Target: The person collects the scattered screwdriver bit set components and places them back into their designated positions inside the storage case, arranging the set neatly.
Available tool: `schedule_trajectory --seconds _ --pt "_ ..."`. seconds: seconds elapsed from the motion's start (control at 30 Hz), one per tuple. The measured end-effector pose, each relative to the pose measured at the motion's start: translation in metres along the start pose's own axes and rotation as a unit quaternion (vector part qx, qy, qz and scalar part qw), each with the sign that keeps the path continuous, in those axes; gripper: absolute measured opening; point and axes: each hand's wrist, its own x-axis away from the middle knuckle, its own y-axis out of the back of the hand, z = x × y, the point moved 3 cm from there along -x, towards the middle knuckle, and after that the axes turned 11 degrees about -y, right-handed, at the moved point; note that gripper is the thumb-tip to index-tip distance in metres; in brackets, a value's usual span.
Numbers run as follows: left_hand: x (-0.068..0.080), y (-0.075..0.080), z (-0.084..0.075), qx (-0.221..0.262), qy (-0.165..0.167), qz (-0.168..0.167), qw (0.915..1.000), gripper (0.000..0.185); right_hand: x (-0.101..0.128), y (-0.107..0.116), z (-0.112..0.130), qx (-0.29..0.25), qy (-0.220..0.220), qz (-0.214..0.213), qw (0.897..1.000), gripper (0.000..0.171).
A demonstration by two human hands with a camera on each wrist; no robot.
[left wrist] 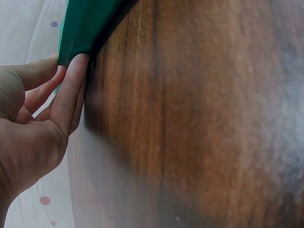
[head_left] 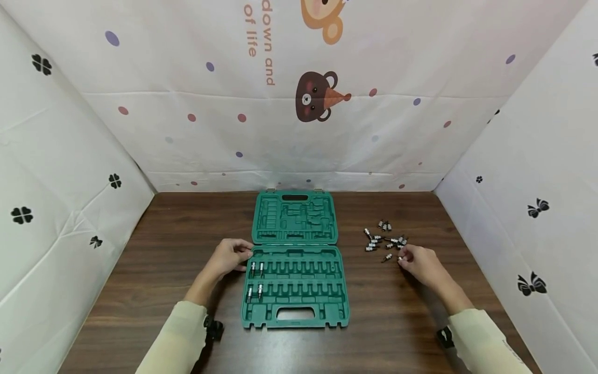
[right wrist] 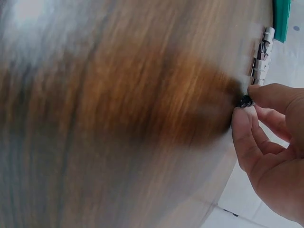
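Note:
A green plastic tool case (head_left: 343, 306) lies opened flat on the table, its lid folded back. My left hand (head_left: 229, 255) grips the case's left edge near the hinge, thumb and fingers to either side of the green edge (left wrist: 78, 35) in the left wrist view. Two bit sockets (head_left: 254, 268) sit in the left end of the upper row and two more (head_left: 259, 292) in the lower row. Right of the case, my right hand (head_left: 420, 262) pinches a small bit socket (right wrist: 245, 101) between thumb and index finger, low over the table; the fingers hide part of it.
Several loose bit sockets (head_left: 374, 244) lie scattered between the case and my right hand. Hinged at the back is the molded lid (head_left: 257, 228). Printed white sheets (head_left: 261, 140) stand behind and along both sides of the brown wooden table (head_left: 187, 218).

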Motion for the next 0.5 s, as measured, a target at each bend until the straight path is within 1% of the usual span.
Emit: schedule_trajectory --seconds 0.23,0.4,0.5 --pt "0.0 0.0006 0.0004 0.003 -0.005 -0.006 1.0 0.024 0.0013 0.003 0.0014 -0.011 -0.003 -0.003 1.0 0.006" --pt "0.0016 -0.0002 0.0034 0.005 -0.003 -0.005 1.0 0.023 0.0046 0.0042 0.0034 -0.022 -0.016 0.015 1.0 0.006" --pt "0.0013 -0.0003 0.0018 0.005 -0.004 -0.007 1.0 0.023 0.0055 0.0056 0.0072 -0.031 -0.016 0.018 0.999 0.006"
